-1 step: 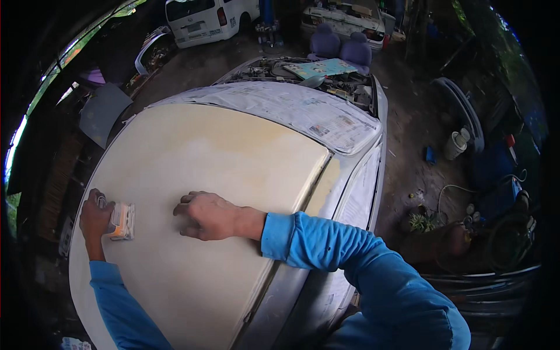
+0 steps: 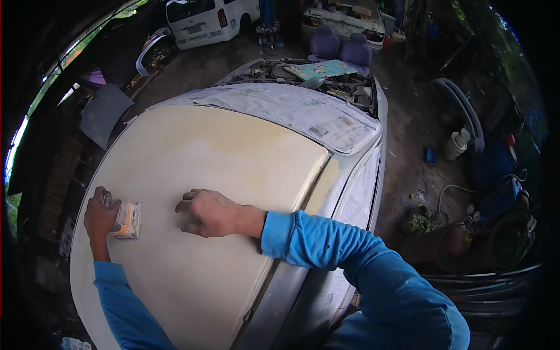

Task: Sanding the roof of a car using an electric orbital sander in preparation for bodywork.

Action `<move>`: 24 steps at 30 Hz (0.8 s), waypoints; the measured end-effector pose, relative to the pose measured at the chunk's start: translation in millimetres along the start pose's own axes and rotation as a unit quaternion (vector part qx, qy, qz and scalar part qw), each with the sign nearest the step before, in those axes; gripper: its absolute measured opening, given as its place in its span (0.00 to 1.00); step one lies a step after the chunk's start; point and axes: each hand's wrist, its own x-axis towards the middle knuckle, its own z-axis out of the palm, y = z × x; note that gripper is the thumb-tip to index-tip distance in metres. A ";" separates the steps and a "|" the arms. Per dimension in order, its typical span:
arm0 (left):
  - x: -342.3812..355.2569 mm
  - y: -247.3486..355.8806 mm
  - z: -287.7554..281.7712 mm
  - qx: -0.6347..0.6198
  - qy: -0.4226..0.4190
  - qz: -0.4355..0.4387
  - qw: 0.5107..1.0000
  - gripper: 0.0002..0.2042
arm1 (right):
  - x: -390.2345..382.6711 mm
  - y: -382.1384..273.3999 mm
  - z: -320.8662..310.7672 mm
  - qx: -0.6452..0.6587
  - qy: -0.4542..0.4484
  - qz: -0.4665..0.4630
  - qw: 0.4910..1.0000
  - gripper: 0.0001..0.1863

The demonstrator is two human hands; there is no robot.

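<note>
My left hand (image 2: 101, 217) grips a sanding block (image 2: 129, 220) with an orange part and a pale, worn edge. It is pressed against the left side of a car roof (image 2: 192, 286) coated in cream and pale yellow. To the right, my right hand (image 2: 207, 213) is over the middle of the roof with loosely bent, parted fingers. I see nothing in it, though its fingertips are partly hidden, and I cannot tell whether they touch the surface. Both my forearms wear blue sleeves.
Paper masking (image 2: 291, 111) covers the windscreen. Beyond it is the uncovered engine bay, with a patterned turquoise board (image 2: 321, 69) across it. Purple seats (image 2: 341, 46), a white van (image 2: 204, 20) and another car stand farther off. A pail (image 2: 455, 146) and a hose are on the right.
My left hand and the sanding block have shifted slightly right and up along the roof. My right hand has risen a touch in the picture, its fingers still bent.
</note>
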 end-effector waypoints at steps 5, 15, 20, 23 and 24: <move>-45.3 53.1 -29.1 0.000 -0.008 0.013 1.000 0.29 | -15.6 -16.5 -26.3 0.177 0.072 0.020 0.981 0.12; -96.5 -110.2 -38.6 0.053 -0.023 -0.160 0.985 0.30 | -149.1 -178.8 -96.5 0.593 -0.033 -0.354 0.722 0.14; -153.6 -140.9 -61.8 0.087 -0.024 -0.215 0.973 0.31 | -139.4 -200.3 -81.1 0.594 -0.040 -0.443 0.670 0.14; -180.1 -128.0 -76.3 0.073 -0.022 -0.226 0.971 0.32 | -135.7 -215.4 -66.6 0.639 -0.073 -0.415 0.644 0.12; -186.1 -120.2 -79.3 0.084 -0.029 -0.235 0.968 0.32 | -133.9 -222.4 -59.3 0.640 -0.116 -0.411 0.639 0.12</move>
